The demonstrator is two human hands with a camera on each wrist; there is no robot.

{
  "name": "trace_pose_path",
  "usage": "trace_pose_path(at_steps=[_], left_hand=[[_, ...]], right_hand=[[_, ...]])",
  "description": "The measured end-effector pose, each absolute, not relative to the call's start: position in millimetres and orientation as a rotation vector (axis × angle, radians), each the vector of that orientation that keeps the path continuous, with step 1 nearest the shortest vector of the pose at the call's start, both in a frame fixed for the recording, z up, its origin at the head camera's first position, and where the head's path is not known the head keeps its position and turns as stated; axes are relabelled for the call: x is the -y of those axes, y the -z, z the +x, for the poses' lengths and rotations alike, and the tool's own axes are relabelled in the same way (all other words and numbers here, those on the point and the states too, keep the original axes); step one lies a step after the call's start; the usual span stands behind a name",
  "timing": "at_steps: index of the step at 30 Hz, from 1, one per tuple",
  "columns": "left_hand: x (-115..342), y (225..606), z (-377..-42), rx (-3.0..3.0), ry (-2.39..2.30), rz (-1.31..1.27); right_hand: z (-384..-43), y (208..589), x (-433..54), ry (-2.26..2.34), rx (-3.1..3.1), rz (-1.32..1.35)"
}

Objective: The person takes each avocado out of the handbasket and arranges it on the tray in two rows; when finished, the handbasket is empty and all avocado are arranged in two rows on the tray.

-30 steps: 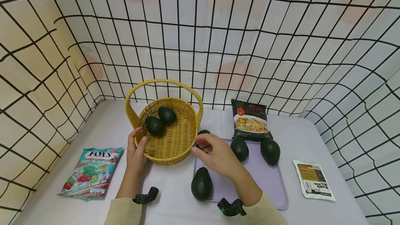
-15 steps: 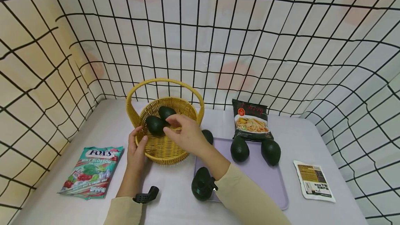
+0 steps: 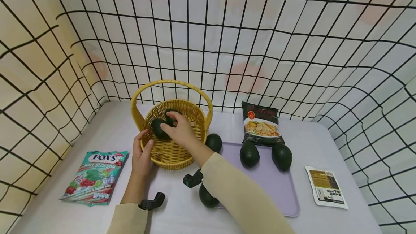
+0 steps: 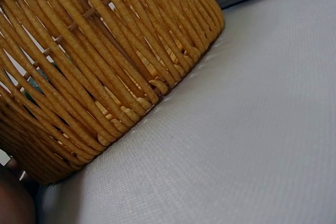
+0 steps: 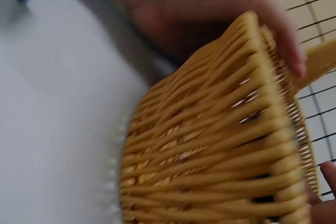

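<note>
On the white surface, a round yellow wicker basket with a tall arched handle stood left of centre, toward the far edge. A lilac tray lay to its right. FOX'S Mint Blossom candy, a teal bag, lay near the left edge; a black noodle packet, the far edge. The left hand clasped the basket's rim; the right hand partly hid two dark green avocados inside, its grip impossible to tell. A white pouch lay near the right edge. Four avocados lined the tray, one partly behind the right sleeve.
</note>
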State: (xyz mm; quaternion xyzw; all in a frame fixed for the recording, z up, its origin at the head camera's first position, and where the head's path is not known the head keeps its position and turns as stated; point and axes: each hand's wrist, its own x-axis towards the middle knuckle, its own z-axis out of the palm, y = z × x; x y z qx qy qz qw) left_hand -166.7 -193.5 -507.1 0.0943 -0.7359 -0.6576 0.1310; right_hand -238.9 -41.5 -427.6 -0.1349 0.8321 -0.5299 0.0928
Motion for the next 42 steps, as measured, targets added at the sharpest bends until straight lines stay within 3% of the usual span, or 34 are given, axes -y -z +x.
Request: trace_pose_path(at_steps=[13, 42], left_hand=[[193, 507, -167, 2.150, 1.890, 0.283], [195, 508, -167, 2.147, 1.914, 0.265]], right_hand=[[-252, 457, 49, 1.438, -2.523, -0.445], [-247, 461, 55, 1.143, -2.571, -0.500]])
